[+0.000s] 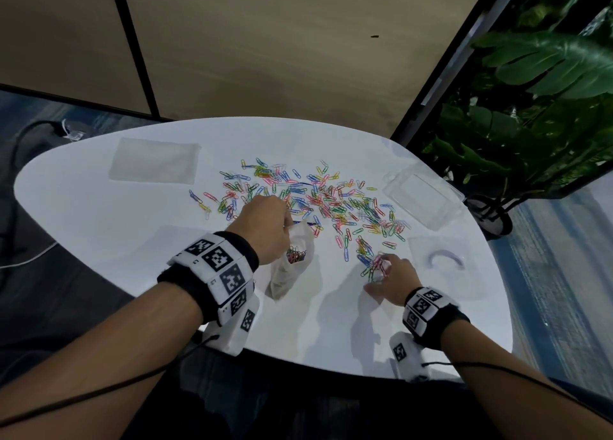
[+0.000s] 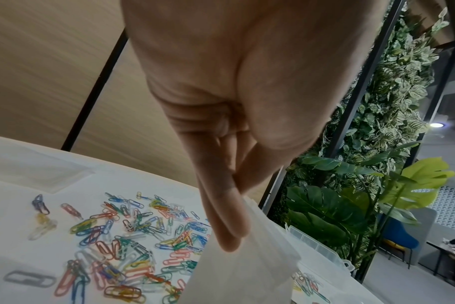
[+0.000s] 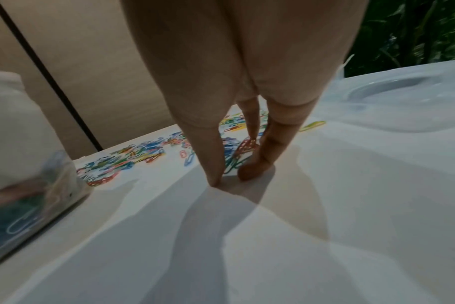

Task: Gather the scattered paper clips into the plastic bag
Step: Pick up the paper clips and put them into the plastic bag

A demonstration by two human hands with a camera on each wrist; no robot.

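Observation:
Colourful paper clips (image 1: 318, 200) lie scattered across the middle of the white table (image 1: 99, 207). My left hand (image 1: 265, 227) pinches the rim of a small clear plastic bag (image 1: 290, 273) and holds it upright with its mouth open; a small heap of clips lies inside. In the left wrist view the fingertips (image 2: 229, 232) grip the bag's edge (image 2: 247, 267) beside the clips (image 2: 117, 246). My right hand (image 1: 391, 280) is down on the table right of the bag. Its thumb and fingertips (image 3: 252, 170) close round a small bunch of clips (image 3: 234, 160).
A flat clear bag (image 1: 154, 164) lies at the far left. A clear plastic box (image 1: 424, 197) stands open at the right. A clear packet with a curved pale piece (image 1: 444, 257) lies near my right hand. Leafy plants (image 1: 530, 107) stand past the table's right edge.

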